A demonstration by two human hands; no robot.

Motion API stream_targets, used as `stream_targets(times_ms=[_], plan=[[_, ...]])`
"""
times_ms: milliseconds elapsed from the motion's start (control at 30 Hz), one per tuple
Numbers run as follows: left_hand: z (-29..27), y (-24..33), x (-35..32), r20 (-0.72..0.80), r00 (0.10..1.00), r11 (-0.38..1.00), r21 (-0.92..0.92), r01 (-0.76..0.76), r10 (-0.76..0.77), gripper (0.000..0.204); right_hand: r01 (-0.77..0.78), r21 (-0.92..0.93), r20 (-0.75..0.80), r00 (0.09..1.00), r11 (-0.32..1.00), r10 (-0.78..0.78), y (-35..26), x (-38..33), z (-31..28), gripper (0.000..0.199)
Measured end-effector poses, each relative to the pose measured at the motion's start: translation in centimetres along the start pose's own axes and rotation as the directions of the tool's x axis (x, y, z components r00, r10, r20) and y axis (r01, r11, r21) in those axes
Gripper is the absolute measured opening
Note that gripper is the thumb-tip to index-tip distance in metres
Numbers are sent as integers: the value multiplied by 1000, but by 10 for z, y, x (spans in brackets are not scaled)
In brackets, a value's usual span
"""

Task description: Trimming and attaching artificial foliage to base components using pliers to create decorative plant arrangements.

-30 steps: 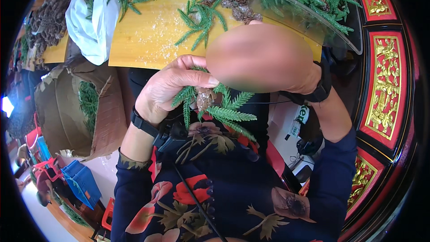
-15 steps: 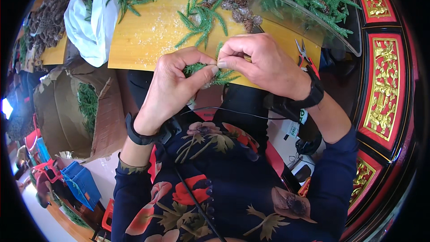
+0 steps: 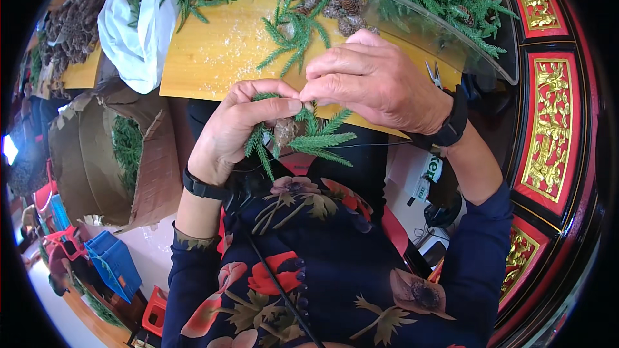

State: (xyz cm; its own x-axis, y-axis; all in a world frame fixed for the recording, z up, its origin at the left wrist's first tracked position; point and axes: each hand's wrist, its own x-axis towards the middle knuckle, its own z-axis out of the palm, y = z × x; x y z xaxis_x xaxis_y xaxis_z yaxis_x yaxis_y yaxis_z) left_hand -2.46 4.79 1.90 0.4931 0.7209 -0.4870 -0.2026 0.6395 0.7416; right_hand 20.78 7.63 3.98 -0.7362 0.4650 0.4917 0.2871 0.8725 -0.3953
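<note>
My left hand [image 3: 222, 125] holds a green artificial pine sprig [image 3: 325, 142] between thumb and fingers, just past the table's near edge. A brown pine cone [image 3: 285, 130] sits among its needles, below the thumb. My right hand [image 3: 390, 84] meets the left fingertips at the top of the sprig. Its fingers are pinched together, and what lies between them is hidden. Beyond the hands, a loose pine sprig [image 3: 293, 35] rests on the yellow table [image 3: 206, 51]. A cluster of pine cones [image 3: 345, 0] lies behind my right hand.
A clear plastic tub [image 3: 445, 22] of pine sprigs and cones stands at the far right. Pliers [image 3: 433, 74] lie beside my right wrist. At left are a white plastic bag [image 3: 132, 48], an open cardboard box [image 3: 90, 161] and a blue crate [image 3: 115, 264]. Carved red-and-gold panels line the right.
The sprig has turned in my left hand, so its branches and cone now show toward me. My right hand has rolled over, its back now facing up, and still meets the left fingertips.
</note>
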Motion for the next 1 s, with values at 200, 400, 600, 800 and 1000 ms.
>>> stream_targets(times_ms=[200, 400, 600, 800, 1000], plan=[[-3, -3, 2, 38, 998, 996, -67, 53, -50, 10, 26, -60, 8, 1000, 998, -26, -3, 0, -3, 21], [15, -3, 2, -69, 993, 958, 280, -69, 91, 8, -42, -197, 88, 994, 979, 60, -5, -3, 3, 10], [33, -18, 10, -123, 948, 833, 520, -190, 293, 6, -373, -108, 97, 918, 921, 384, -13, -19, 10, 9], [36, -19, 14, -219, 931, 904, 380, -196, 294, 7, -733, -89, -262, 670, 674, 694, -10, -70, 10, 28], [33, -19, 19, -196, 956, 950, 267, -164, 220, 8, -888, -452, -429, 299, 84, 852, -12, -165, -5, 71]])
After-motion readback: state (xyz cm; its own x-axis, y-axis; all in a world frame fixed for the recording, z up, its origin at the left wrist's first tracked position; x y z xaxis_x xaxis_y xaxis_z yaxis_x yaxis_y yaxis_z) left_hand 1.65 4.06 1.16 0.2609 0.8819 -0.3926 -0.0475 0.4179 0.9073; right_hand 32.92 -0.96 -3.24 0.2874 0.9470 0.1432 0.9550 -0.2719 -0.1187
